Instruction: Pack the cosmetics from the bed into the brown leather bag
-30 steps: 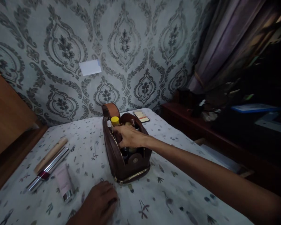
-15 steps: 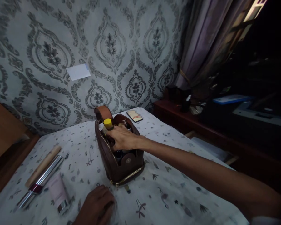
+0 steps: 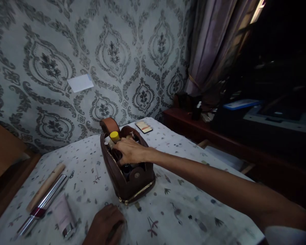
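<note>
A dark brown zippered toiletry bag (image 3: pixel 137 187) stands unzipped on the patterned sheet, packed with small containers. My right hand (image 3: pixel 130 149) reaches into it from the right, its fingers curled down among the contents. What those fingers grip, if anything, is hidden. Just behind them a yellow cap (image 3: pixel 114 136) pokes up. Near the front edge my left hand (image 3: pixel 105 223) rests on the sheet with curled fingers, apart from the bag. To its left lie a pale pink squeeze tube (image 3: pixel 63 214), a silver tube with a dark red band (image 3: pixel 49 195) and a beige stick-like item (image 3: pixel 46 186).
A phone (image 3: pixel 144 127) lies on the sheet behind the bag, near the wallpapered wall. Right of the bed runs a dark red wooden ledge (image 3: pixel 178 119) with a small dropper-like bottle (image 3: pixel 197 110) on it. A wooden panel (image 3: pixel 5 153) borders the left side.
The whole view has shifted slightly, with most things a little farther left. My right hand stays inside the bag, and my left hand keeps its place on the sheet.
</note>
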`<state>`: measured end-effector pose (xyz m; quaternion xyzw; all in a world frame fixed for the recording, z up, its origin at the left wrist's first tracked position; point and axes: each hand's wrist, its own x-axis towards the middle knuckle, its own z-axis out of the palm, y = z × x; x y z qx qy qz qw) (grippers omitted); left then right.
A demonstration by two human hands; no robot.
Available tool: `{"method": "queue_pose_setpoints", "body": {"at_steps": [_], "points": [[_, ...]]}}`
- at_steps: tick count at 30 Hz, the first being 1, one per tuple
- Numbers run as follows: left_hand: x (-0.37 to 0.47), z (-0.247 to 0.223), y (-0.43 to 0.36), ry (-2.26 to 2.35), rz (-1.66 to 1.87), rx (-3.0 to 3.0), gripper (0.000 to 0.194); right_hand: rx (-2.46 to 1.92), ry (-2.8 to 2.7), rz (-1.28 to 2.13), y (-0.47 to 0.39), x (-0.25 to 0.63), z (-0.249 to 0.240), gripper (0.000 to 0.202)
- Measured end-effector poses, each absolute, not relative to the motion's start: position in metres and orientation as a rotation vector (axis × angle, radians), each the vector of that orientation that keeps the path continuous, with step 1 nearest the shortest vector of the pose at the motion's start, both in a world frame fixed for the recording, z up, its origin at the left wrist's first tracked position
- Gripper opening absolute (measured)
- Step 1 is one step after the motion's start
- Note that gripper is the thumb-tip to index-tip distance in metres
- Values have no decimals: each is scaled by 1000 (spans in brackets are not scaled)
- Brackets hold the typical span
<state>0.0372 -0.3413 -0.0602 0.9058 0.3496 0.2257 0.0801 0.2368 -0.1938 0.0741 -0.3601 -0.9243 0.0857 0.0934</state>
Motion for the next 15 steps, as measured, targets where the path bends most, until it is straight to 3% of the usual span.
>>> {"method": "queue_pose_setpoints", "body": {"at_steps": [4,10,15], "points": [[39,-59,-342,1046,719,2729,16,-1081,-2690,303,-191,236,74,37],[40,-58,-343,1065,785,2750,14,-1033,-2344,467,-205,247,92,28],[38,-64,-343,1043,841,2743,17,-1092,-2225,417,-220,262,101,30]]}}
